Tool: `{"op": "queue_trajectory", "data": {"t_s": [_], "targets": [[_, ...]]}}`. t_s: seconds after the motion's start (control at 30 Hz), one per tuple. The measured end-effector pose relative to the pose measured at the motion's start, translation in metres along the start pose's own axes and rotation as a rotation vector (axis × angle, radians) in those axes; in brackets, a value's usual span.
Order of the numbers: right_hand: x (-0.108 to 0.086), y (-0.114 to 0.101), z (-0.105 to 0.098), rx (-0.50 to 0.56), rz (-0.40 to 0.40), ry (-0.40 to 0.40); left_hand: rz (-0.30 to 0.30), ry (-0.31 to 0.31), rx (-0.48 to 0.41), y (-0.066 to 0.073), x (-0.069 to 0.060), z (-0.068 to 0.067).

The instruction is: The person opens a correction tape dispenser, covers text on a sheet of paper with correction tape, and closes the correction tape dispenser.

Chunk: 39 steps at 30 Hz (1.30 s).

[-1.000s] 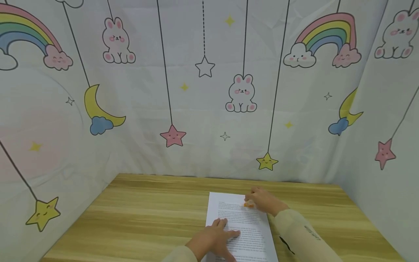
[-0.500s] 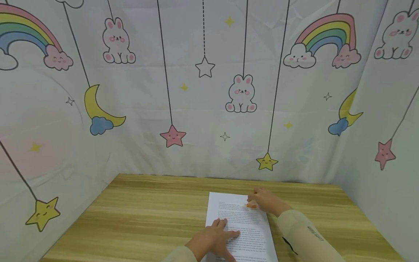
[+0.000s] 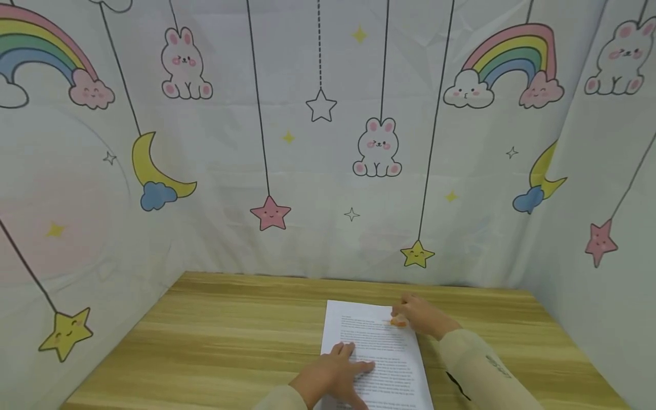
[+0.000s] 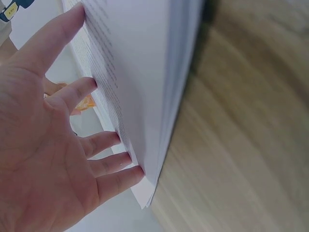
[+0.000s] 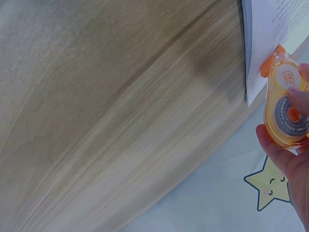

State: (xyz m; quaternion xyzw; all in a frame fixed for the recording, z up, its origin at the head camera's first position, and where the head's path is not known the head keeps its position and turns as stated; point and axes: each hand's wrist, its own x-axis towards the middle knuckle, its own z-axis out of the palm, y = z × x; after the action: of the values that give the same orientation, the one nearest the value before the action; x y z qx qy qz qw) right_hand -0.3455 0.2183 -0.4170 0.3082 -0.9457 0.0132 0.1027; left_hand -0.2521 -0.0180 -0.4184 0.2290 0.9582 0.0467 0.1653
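Observation:
A small stack of printed paper (image 3: 381, 393) lies on the table, its lines of text facing up. My left hand (image 3: 332, 374) rests on the lower left of the top sheet. In the left wrist view its fingers (image 4: 113, 181) are spread, with the tips on the page. Near the top right of the sheet, my right hand (image 3: 422, 315) holds an orange, see-through correction tape (image 3: 397, 322). The right wrist view shows the correction tape (image 5: 276, 92) between thumb and fingers, its orange tip against the paper near the edge. Part of its body is hidden by the thumb.
The wood-grain table (image 3: 220, 341) extends left and right of the paper. A white curtain (image 3: 318, 245) printed with stars, rabbits and rainbows stands behind the table's far edge and along both sides. A thin dark strip (image 3: 458, 386) shows beside the right sleeve.
My right hand has slid a little to the right along the upper text lines with the correction tape. The left hand and the paper have stayed in place.

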Motion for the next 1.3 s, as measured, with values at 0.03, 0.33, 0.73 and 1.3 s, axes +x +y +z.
{"op": "queue_trajectory", "data": {"t_s": [0.03,0.33,0.73,1.3], "targets": [[0.0,0.001,0.0,-0.002,-0.006,0.006,0.001,0.001,0.001,0.0,0.0,0.0],[-0.003,0.006,0.002,-0.016,-0.003,0.015,-0.003,0.006,-0.004,0.0,0.0,-0.001],[-0.01,0.009,0.0,-0.023,0.0,0.029,-0.012,-0.003,0.001,0.001,0.0,-0.001],[-0.011,0.015,-0.012,-0.003,-0.086,0.122,-0.002,0.015,0.014,0.002,0.001,0.0]]}}
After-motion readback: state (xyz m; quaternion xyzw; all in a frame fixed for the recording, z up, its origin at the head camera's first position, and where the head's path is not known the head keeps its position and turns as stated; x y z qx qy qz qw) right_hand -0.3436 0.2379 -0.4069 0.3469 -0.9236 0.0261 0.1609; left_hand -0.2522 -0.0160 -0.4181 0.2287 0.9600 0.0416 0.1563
